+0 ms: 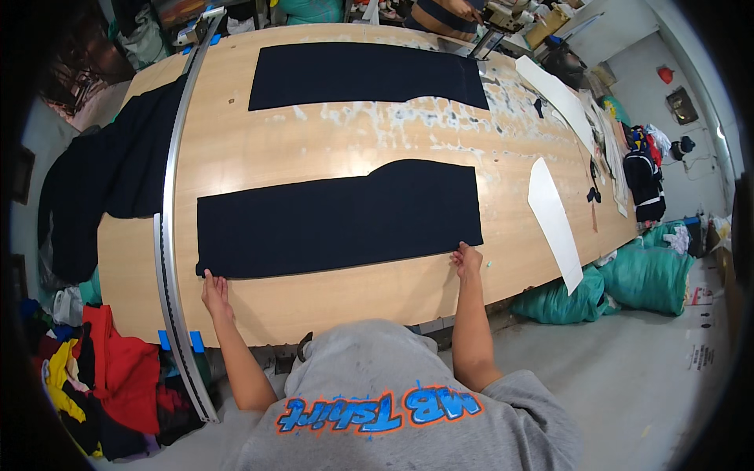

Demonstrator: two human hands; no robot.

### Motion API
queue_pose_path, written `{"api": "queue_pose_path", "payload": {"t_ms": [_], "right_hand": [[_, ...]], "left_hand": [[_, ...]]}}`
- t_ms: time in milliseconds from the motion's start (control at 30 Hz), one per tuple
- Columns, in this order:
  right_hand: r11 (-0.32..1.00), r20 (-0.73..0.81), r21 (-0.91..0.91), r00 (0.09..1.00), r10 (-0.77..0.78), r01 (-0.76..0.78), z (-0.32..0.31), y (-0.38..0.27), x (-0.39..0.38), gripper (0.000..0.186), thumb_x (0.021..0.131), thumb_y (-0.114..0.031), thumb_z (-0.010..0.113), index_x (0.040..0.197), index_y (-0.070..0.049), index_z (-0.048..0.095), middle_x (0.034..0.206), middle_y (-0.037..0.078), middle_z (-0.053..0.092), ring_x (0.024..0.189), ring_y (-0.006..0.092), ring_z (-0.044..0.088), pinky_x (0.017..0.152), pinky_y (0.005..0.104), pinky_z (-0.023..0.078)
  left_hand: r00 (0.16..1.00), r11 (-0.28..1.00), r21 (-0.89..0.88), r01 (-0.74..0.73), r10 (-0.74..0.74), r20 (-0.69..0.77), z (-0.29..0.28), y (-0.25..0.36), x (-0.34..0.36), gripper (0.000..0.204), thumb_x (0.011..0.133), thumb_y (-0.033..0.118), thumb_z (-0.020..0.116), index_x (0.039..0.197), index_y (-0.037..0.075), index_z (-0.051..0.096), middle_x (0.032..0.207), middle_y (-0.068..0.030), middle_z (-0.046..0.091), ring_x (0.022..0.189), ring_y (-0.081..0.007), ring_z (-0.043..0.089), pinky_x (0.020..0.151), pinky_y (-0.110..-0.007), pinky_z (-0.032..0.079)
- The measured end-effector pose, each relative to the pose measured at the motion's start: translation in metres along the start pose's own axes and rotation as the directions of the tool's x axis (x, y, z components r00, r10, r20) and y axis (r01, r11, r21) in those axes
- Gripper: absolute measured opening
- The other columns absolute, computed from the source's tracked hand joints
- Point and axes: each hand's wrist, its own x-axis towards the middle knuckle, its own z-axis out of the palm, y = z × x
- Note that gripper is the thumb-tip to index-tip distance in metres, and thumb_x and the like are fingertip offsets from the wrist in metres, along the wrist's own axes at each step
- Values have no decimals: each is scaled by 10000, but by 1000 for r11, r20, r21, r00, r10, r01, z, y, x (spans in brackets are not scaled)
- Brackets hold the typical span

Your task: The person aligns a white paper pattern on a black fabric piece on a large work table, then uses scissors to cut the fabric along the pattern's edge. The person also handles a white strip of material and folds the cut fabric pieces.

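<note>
A long dark navy fabric piece (338, 224) lies flat on the wooden table in front of me, its far edge curving outward toward the right. My left hand (216, 293) is at its near left corner, fingers pinching the edge. At the near right corner, my right hand (467, 259) closes its fingertips on the cloth. A second dark fabric piece (365, 77) of similar shape rests farther back, apart from the first.
A metal rail (177, 149) crosses the table (306, 310) at left, beside draped dark cloth (145, 149). White paper patterns (554, 228) lie at right. Green sacks (648, 275) and a heap of coloured cloth (122, 369) flank the table. Another person's hand (465, 9) shows at the back.
</note>
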Motion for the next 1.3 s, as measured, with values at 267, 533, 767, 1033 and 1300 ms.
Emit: {"api": "queue_pose_path", "payload": {"t_ms": [267, 533, 767, 1033, 1300], "right_hand": [[989, 239, 18, 960, -147, 146, -15, 4, 9, 210, 1041, -201, 616, 1105, -2, 598, 797, 106, 666, 631, 238, 660, 686, 410, 636], [967, 327, -38, 917, -226, 252, -1, -41, 0, 215, 1002, -138, 724, 1165, -83, 595, 907, 27, 651, 715, 175, 655, 725, 391, 622], [841, 357, 138, 765, -535, 523, 9, -121, -38, 298, 1060, -192, 647, 1304, -47, 554, 1130, 60, 620, 936, 180, 622, 862, 361, 540], [967, 309, 1, 920, -241, 253, -26, -27, 4, 213, 1074, -217, 630, 1210, -61, 583, 1028, 69, 637, 885, 213, 647, 835, 357, 567], [989, 210, -53, 969, -127, 141, -20, -4, 4, 268, 1079, -218, 622, 1166, -14, 471, 1048, 109, 547, 906, 270, 613, 789, 387, 559]], "left_hand": [[997, 985, 152, -76, 75, 8, -4, 6, 10, 556, 998, 416, 736, 1359, 18, 594, 1120, -115, 662, 960, -201, 686, 861, -334, 583], [992, 981, 149, -127, 124, 30, 41, 61, -1, 506, 1023, 322, 723, 1331, -33, 534, 996, -90, 633, 840, -157, 650, 780, -302, 592], [931, 924, -160, -348, 361, 58, 73, 111, -31, 302, 1027, 284, 714, 1132, 37, 575, 944, -58, 633, 808, -160, 629, 827, -329, 550], [998, 993, 120, -14, 21, -56, 10, 19, -2, 236, 1018, 214, 714, 1098, 25, 597, 878, -61, 671, 816, -165, 689, 743, -291, 574], [974, 906, 390, -167, 213, -78, 14, 36, 4, 346, 1032, 253, 700, 1160, -68, 679, 887, -90, 716, 696, -127, 667, 618, -252, 544]]}}
